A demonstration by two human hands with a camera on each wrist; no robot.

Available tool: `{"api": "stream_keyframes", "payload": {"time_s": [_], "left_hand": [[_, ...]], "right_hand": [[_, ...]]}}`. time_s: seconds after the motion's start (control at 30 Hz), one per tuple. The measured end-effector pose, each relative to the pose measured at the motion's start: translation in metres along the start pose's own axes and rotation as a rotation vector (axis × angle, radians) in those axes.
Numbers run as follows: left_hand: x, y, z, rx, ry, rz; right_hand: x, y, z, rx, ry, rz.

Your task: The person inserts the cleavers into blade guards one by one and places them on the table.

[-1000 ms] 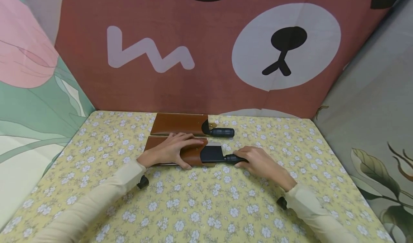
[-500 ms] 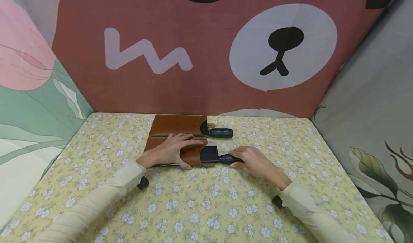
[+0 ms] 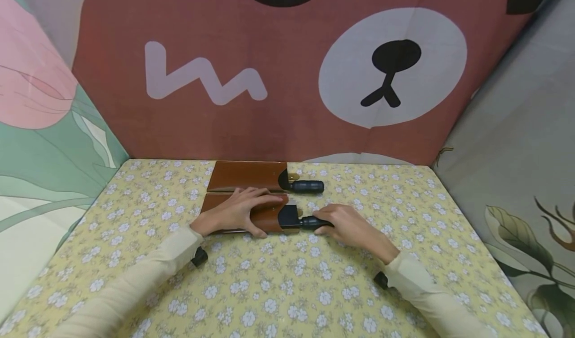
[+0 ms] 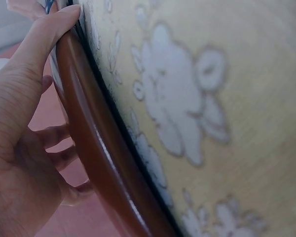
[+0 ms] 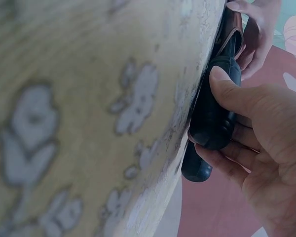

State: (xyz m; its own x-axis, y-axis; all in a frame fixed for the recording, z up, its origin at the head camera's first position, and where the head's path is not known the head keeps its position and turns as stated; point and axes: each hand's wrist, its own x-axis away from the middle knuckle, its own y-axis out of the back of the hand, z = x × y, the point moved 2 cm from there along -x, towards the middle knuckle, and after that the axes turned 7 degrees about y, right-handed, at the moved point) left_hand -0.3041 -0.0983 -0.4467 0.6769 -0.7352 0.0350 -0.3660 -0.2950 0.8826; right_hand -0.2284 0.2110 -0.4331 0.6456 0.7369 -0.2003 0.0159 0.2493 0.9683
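Observation:
A brown leather sheath [image 3: 269,217] lies flat on the table, a black cleaver [image 3: 289,215] partly inside it. My left hand [image 3: 238,210] spans the sheath, thumb at its near edge and fingers over the top toward its far edge. In the left wrist view, the thumb and fingertips touch the brown leather [image 4: 96,133]. The right hand [image 3: 346,224] holds the cleaver's black handle [image 5: 217,108] between thumb and fingers. Only a short piece of blade shows between sheath mouth and handle. The handle's end is partly covered by the fingers.
Behind lies a second brown sheath [image 3: 249,175] with a cleaver in it, its black handle [image 3: 307,186] pointing right. A flowered yellow cloth [image 3: 287,288] covers the table. A brown printed curtain [image 3: 292,128] stands along the back edge, with patterned cloths at both sides.
My right hand has moved left, pushing the cleaver farther into the sheath, so less blade shows. The left hand has stayed in place on the sheath.

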Motion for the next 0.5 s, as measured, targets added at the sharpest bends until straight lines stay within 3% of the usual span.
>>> {"api": "stream_keyframes", "payload": {"time_s": [0.5], "left_hand": [[0.0000,-0.0010,0.0014,-0.008,0.005,-0.009]], "right_hand": [[-0.0052,-0.0009,0.0011,-0.008,0.015,0.006]]}}
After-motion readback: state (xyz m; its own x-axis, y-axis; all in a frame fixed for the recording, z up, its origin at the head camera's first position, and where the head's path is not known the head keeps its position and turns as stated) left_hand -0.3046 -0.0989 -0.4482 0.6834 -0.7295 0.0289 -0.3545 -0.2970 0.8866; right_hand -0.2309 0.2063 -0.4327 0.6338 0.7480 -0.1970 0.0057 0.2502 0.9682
